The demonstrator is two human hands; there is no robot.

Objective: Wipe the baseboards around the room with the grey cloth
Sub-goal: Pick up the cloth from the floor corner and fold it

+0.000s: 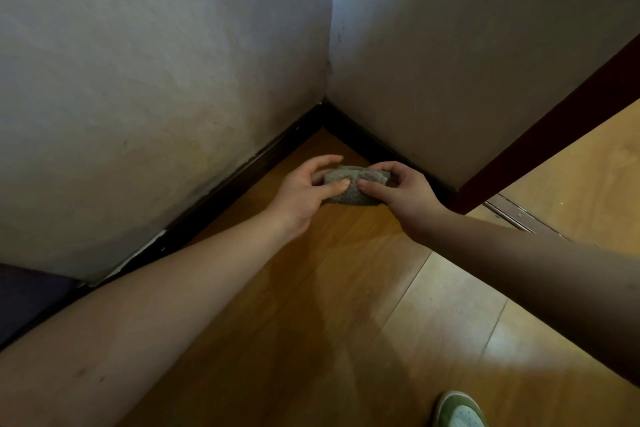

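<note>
You've got both hands on the grey cloth [353, 185], folded into a small wad and held just above the wooden floor [311, 305], right in front of the room's corner. Your left hand [308, 191] comes in from the left of the corner, thumb pressed on the cloth's near face, the other fingers spread loosely over its top edge. Your right hand [405, 194] pinches the opposite end, thumb on the near face, fingers curled over the far side. The dark baseboard [242, 177] runs out left from the corner beneath the pale wall [156, 80]; a second stretch runs right, just behind the cloth. Further right of the corner stands a dark red door frame [554, 128]. A green shoe [460, 411] sits well back from the corner.
</note>
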